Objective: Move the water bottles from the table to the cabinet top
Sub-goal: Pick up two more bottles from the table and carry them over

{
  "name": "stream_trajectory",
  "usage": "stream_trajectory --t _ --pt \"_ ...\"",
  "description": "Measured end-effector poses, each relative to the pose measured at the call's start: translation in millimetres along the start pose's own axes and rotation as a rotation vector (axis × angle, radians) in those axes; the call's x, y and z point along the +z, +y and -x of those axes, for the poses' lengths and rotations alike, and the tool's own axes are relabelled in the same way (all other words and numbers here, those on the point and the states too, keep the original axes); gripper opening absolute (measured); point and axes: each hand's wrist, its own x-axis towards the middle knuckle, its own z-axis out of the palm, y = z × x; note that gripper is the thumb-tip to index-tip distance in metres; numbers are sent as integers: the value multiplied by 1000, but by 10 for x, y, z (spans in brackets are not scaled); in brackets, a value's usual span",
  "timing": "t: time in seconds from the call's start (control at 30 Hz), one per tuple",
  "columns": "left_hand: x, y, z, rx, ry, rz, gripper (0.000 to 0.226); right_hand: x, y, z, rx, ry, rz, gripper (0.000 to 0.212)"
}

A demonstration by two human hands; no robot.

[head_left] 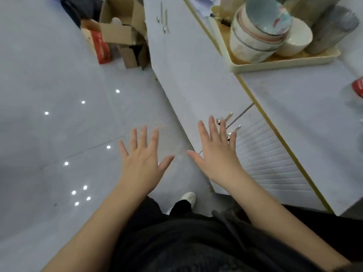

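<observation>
From your head cam: both your hands are out flat, palms down, fingers spread wide and holding nothing. Your left hand (140, 163) hangs over the shiny grey floor (49, 124) in the lower middle of the frame. Your right hand (217, 154) is just beside it, over the white cabinet front (188, 75), fingertips near the metal door handles (228, 122).

At the far right edge there's a clear water bottle (356, 91) with a red label, mostly cut off, standing on the cabinet top (294, 99). Upper right, a cream tray (275, 64) holds stacked bowls (259, 30). Upper left, open cardboard boxes (121, 34) sit on the floor against the cabinet.
</observation>
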Motion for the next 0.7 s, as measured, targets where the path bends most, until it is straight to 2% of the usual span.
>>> stream_trajectory --t 0.17,0.4,0.7 --pt "-91 -780 135 -136 -52 41 81 131 -787 -298 -127 -152 74 84" --pt "-181 -1962 468 -373 -104 85 80 293 -2187 -532 -361 -221 173 82" --pt "-176 -2805 855 -672 -114 259 77 433 -3404 -715 -611 -374 422 80"
